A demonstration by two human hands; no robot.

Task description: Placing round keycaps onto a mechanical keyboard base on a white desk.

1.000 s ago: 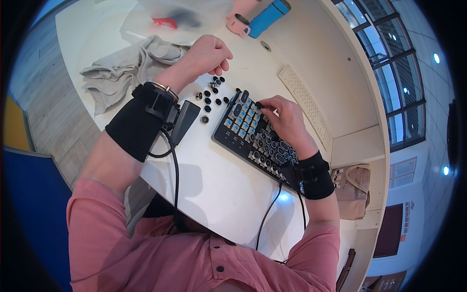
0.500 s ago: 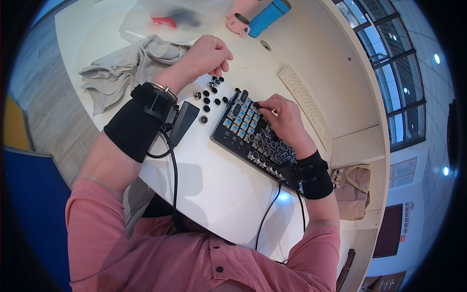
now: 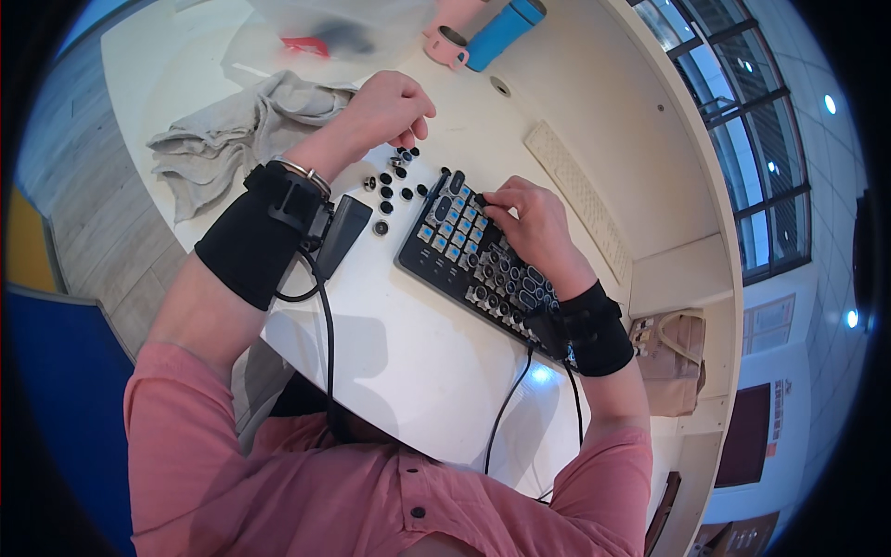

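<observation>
A black mechanical keyboard (image 3: 436, 265) lies slantwise on the white desk. Its left part shows bare blue switches (image 3: 455, 237), while round keycaps (image 3: 501, 278) cover the middle and right. My right hand (image 3: 534, 223) is over the keyboard's far edge, thumb and forefinger pinched on a small black keycap (image 3: 480, 199). Left of the keyboard, several loose round black keycaps (image 3: 386, 193) with silvery rims are scattered on the desk. My left hand (image 3: 390, 111) hovers just beyond them with curled fingers; anything inside them is hidden.
A grey cloth (image 3: 218, 135) lies left of my left hand. Beyond are a clear plastic bag (image 3: 269, 37), a pink mug (image 3: 447, 46) and a blue bottle (image 3: 501, 35). A pale keyboard (image 3: 575, 190) rests along the desk's back panel. Cables (image 3: 328, 353) trail from both wrist straps.
The whole view has shifted slightly. My right hand keeps its pinch at the keyboard's far edge, and my left hand stays curled above the loose keycaps.
</observation>
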